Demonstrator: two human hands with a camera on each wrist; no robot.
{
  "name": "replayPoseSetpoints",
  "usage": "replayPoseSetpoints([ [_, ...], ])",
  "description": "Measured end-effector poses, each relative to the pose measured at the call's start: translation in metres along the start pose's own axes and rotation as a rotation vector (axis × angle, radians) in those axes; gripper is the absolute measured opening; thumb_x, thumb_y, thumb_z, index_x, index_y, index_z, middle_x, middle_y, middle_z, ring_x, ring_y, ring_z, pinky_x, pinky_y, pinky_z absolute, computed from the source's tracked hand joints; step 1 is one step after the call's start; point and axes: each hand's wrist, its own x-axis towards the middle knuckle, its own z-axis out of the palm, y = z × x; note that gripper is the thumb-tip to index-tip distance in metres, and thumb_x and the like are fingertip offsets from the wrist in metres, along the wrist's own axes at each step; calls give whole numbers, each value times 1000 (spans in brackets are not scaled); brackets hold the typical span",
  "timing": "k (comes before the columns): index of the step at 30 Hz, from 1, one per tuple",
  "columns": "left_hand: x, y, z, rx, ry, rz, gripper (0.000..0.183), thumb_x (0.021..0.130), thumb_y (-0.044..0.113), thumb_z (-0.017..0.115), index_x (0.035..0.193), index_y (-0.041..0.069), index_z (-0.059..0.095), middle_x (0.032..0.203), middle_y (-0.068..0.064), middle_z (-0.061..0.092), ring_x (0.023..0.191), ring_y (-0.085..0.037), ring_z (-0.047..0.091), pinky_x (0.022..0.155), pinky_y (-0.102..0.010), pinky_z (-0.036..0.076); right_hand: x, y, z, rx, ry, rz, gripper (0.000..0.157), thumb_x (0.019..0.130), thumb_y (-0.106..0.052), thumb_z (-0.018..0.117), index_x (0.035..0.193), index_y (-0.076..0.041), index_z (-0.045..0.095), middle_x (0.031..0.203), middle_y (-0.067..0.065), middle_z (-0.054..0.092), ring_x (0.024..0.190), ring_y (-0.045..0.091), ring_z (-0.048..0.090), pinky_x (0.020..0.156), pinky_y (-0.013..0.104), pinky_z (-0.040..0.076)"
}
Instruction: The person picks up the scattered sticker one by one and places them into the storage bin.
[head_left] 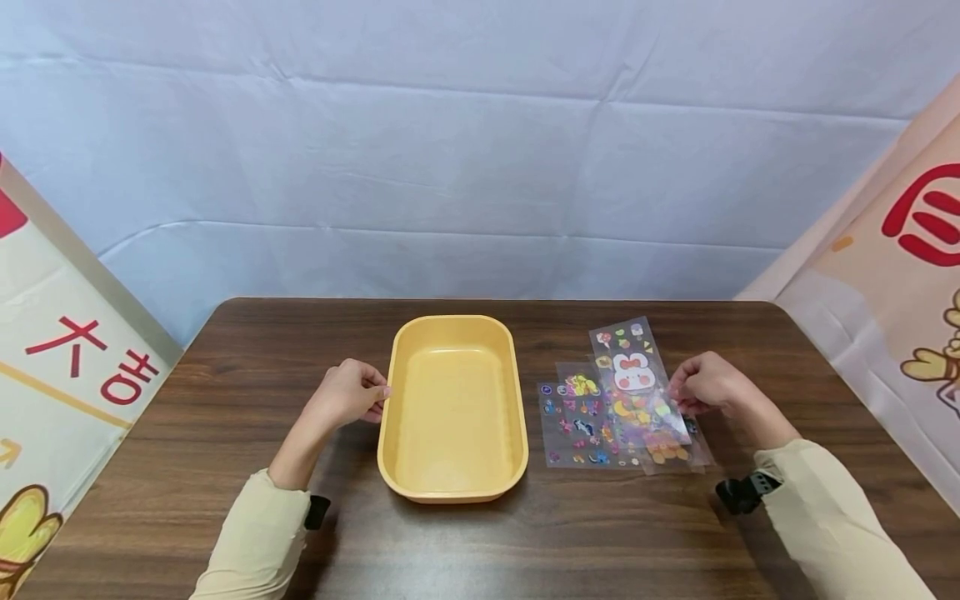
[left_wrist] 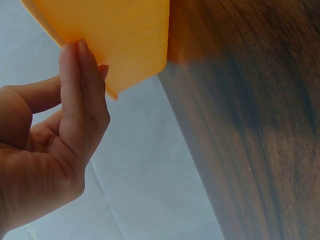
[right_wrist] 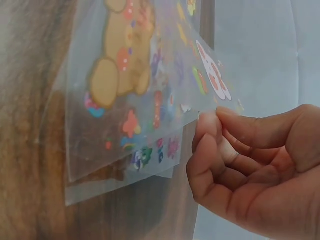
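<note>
Checking the rabbit sticker sheet [head_left: 633, 373] first: it lies uppermost on the overlapping sheets [head_left: 581, 427], right of the yellow tray [head_left: 519, 400], its right-hand edge pinched between thumb and fingers of your right hand [head_left: 705, 385]. Whether you grip only one layer cannot be confirmed. The film looks thin and likely to cling; raise it slowly from that edge, avoid creasing it, and watch that no lower sheet drags along. Your left hand [head_left: 348, 393] holds the tray's left rim; a light, steady grip should suffice. A narrow gap separates tray and sheets, so mind the rim on any leftward pass. The tray's far end sits near the back edge of the table [head_left: 247, 383]; your open room lies nearer you, between your sleeves [head_left: 832, 508].
</note>
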Motion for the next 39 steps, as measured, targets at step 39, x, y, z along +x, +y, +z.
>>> replayPoseSetpoints([
  [39, 4, -4, 1, -3, -11, 5, 15, 90, 2, 56, 92, -11, 63, 72, -12, 62, 59, -19, 64, 61, -35, 57, -2, -33, -9, 85, -25, -86, 12, 86, 9, 46, 92, 17, 52, 71, 11, 56, 62, 18, 58, 60, 37, 56],
])
